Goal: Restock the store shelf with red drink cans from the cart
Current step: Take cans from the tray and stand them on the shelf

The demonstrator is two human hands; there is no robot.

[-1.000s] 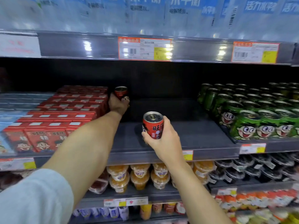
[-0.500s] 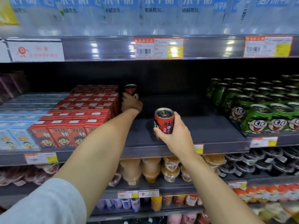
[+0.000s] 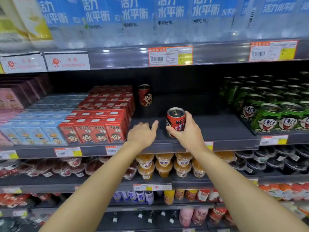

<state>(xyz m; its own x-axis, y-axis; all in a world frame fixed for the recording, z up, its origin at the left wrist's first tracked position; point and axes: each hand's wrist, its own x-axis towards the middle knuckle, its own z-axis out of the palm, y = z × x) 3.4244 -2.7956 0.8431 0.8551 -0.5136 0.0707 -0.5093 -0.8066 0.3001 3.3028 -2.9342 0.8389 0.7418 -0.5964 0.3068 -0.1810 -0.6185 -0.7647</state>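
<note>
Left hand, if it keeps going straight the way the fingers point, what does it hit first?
The left hand points up and slightly right over the bare dark shelf. The way looks free; the red can at the back sits near that line, though depth is unclear.

Both bare forearms reach forward and up, side by side. The left hand (image 3: 143, 132) is palm down with fingers loosely extended, holding nothing. The right hand (image 3: 187, 131) is curled, thumb on the near side, gripping a red drink can (image 3: 175, 121) upright.
</note>
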